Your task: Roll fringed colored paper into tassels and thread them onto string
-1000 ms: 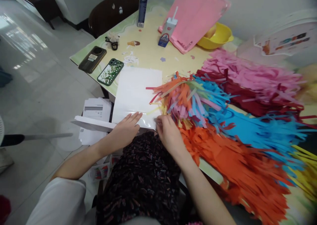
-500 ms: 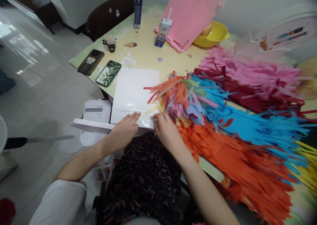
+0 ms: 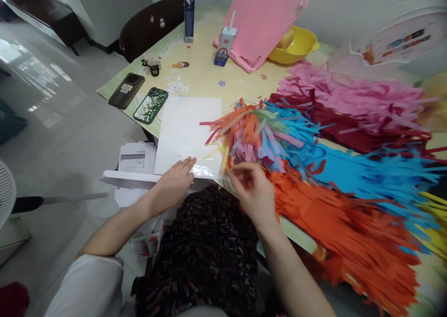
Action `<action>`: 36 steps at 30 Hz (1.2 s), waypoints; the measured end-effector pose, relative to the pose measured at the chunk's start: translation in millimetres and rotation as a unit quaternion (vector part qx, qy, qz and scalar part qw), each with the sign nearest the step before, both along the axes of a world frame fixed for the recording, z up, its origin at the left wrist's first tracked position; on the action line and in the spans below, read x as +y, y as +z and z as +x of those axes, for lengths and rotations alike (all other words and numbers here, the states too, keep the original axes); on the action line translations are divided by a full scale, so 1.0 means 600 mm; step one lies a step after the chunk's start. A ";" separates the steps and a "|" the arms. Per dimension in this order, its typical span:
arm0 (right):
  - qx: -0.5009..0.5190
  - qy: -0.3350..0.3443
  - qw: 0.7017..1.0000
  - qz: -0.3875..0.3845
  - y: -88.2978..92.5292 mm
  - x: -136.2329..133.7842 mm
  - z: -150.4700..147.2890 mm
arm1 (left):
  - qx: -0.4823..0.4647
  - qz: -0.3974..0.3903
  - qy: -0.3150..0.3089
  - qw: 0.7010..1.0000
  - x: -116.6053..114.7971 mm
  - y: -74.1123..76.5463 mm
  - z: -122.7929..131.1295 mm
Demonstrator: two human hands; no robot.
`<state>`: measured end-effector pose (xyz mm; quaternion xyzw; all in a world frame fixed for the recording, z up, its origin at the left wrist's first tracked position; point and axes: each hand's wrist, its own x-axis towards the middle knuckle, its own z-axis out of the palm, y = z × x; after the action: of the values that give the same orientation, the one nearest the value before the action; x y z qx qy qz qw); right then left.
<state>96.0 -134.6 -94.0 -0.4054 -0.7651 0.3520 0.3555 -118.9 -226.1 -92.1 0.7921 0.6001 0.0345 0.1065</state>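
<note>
My left hand (image 3: 177, 179) lies flat, fingers stretched, on the front edge of a white rectangular board or sheet (image 3: 185, 126). Glossy clear plastic (image 3: 208, 167) shines along that front edge, beside the fingertips. My right hand (image 3: 254, 189) is raised just right of the plastic, thumb and fingers curled together in a pinch. Motion blurs its fingertips, and I cannot make out what is between them. Close behind it lies a bunch of mixed-colour paper strips (image 3: 249, 131), some reaching over the white surface. Orange fringed paper (image 3: 335, 224) spreads to the right of that hand.
Blue fringe (image 3: 342, 168), dark red fringe (image 3: 335, 124) and pink fringe (image 3: 359, 93) cover the right side. Two phones (image 3: 126, 91) (image 3: 151, 105) lie at the left edge. Drink cartons (image 3: 189, 16) (image 3: 225, 44), a pink stand (image 3: 261, 23) and a yellow bowl (image 3: 300, 47) stand behind.
My right hand has lifted off the plastic's front corner and moved right, its fingers now curled. My left hand stays pressed flat in about the same place.
</note>
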 end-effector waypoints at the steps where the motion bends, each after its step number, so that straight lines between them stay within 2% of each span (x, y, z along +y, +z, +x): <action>1: 0.075 -0.032 0.996 -0.037 0.009 0.000 0.008 | -0.016 -0.003 0.000 1.000 0.000 0.004 -0.001; 3: 0.201 -0.070 0.972 -0.098 0.027 0.002 0.023 | -0.069 -0.014 0.004 0.997 -0.008 0.022 -0.002; 6: 0.298 -0.081 0.940 -0.146 0.054 0.000 0.039 | -0.201 -0.053 0.031 0.978 -0.034 0.075 -0.005; 8: 0.333 -0.084 0.927 -0.154 0.074 -0.009 0.039 | -0.291 -0.036 0.124 0.948 -0.050 0.109 -0.006; 11: 0.341 -0.061 0.928 -0.136 0.103 -0.033 0.024 | -0.372 0.110 0.300 0.871 -0.053 0.132 0.005; 13: 0.324 -0.020 0.936 -0.134 0.115 -0.049 0.007 | -0.406 0.174 0.337 0.831 -0.041 0.129 0.021; 16: 0.309 0.028 0.939 -0.151 0.120 -0.061 -0.014 | -0.425 0.211 0.339 0.813 -0.019 0.123 0.055; 21: 0.302 0.014 0.940 -0.155 0.111 -0.056 -0.023 | -0.411 0.237 0.324 0.819 -0.006 0.130 0.098; 28: 0.287 0.022 0.945 -0.158 0.099 -0.047 -0.026 | -0.394 0.243 0.328 0.824 -0.002 0.131 0.106; 31: 0.238 0.008 0.965 -0.111 0.097 -0.046 -0.031 | -0.395 0.242 0.318 0.827 -0.004 0.130 0.112; 34: 0.136 -0.022 0.990 -0.026 0.096 -0.038 -0.028 | -0.401 0.231 0.308 0.831 -0.010 0.123 0.108; 36: 0.066 -0.053 0.996 0.026 0.090 -0.028 -0.016 | -0.418 0.226 0.326 0.817 -0.014 0.112 0.089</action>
<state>86.5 -151.6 -40.1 -0.4118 -0.7264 0.3384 0.4339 -65.4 -234.4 -24.8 0.4612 0.6963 0.5297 0.1483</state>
